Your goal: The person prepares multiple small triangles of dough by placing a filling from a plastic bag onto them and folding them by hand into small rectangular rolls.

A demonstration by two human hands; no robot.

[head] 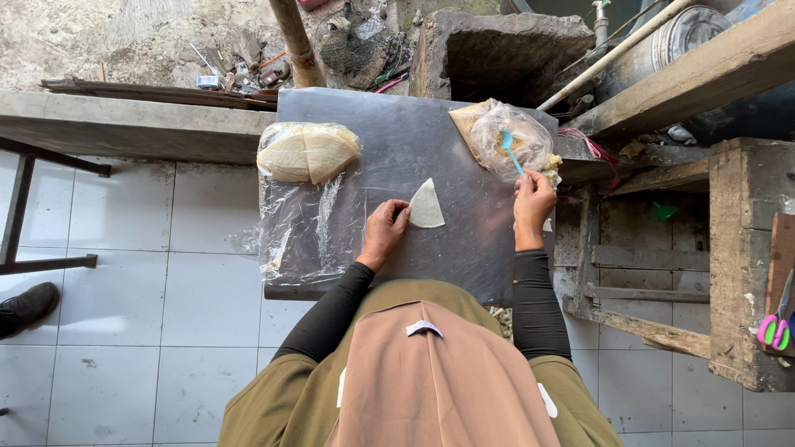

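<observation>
From my remote seat I see white floor tiles [124,273], a dark shoe [26,306] at the far left edge, a bamboo pole [296,41] above, a metal drum [662,41] (lying on its side), rough wooden shelving [737,248], and pink-and-green scissors [777,327] hanging at right.

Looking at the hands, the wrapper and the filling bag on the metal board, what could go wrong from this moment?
1. The right hand holds the blue spoon inside the filling bag, which sits near the metal board edge; it might tip off.
2. The left hand touches only a corner of the wrapper piece, which could slide.
</observation>
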